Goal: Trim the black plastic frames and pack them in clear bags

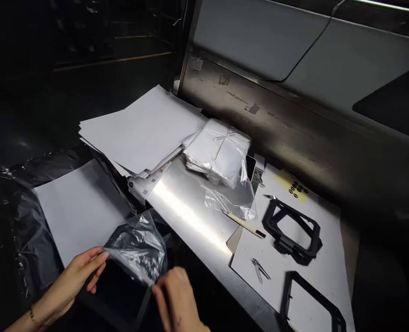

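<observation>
The left hand [85,273] pinches the near edge of a clear bag [140,246] between thumb and fingers, while the right hand [178,299], blurred and partly curled, is at the bag's opposite corner, its grip impossible to tell. Between and below them sits a black frame [141,304], its far end inside the bag, so bagging seems in hand, calling next for an even pull on both edges. Beyond the right hand, the worktop [187,207] carries small pliers [257,267] and a bagged stack [218,150].

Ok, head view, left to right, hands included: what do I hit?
Left hand → clear bag → right hand → wrapped white bundle → nippers → black frame at bottom right.
</observation>
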The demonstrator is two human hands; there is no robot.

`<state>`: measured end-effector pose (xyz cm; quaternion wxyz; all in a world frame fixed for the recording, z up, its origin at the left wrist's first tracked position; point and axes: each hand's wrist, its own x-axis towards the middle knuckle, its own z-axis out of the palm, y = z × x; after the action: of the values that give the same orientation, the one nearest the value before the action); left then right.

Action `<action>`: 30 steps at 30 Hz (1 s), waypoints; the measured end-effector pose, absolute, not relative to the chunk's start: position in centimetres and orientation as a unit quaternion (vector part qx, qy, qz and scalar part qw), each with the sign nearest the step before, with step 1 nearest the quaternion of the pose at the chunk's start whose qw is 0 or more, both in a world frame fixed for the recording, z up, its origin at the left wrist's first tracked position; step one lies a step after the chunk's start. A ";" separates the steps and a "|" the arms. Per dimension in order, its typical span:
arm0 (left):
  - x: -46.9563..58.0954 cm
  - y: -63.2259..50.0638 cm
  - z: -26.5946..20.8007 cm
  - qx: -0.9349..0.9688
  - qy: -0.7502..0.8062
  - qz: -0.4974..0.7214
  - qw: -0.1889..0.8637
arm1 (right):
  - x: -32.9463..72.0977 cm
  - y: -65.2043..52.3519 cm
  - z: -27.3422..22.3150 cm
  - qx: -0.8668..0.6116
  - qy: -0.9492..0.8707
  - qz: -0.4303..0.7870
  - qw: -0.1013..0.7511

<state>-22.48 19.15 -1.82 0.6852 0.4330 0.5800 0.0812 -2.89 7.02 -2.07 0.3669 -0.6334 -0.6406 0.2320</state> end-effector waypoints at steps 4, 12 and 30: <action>-23.7 19.2 -3.2 0.453 0.587 0.070 0.667 | -5.5 9.0 -1.5 -0.506 -0.697 0.346 0.371; -24.8 19.7 -3.3 0.449 0.604 0.010 0.658 | -4.1 13.9 0.3 -0.578 -0.629 0.391 0.343; -22.0 21.4 -5.8 0.014 0.503 0.059 0.862 | -7.2 13.0 1.3 -0.489 -0.633 0.533 0.276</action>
<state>-22.02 21.38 -5.83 0.8620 0.0142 0.5032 0.0590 -7.16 12.98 1.26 0.2757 -0.4888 -0.6333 0.5329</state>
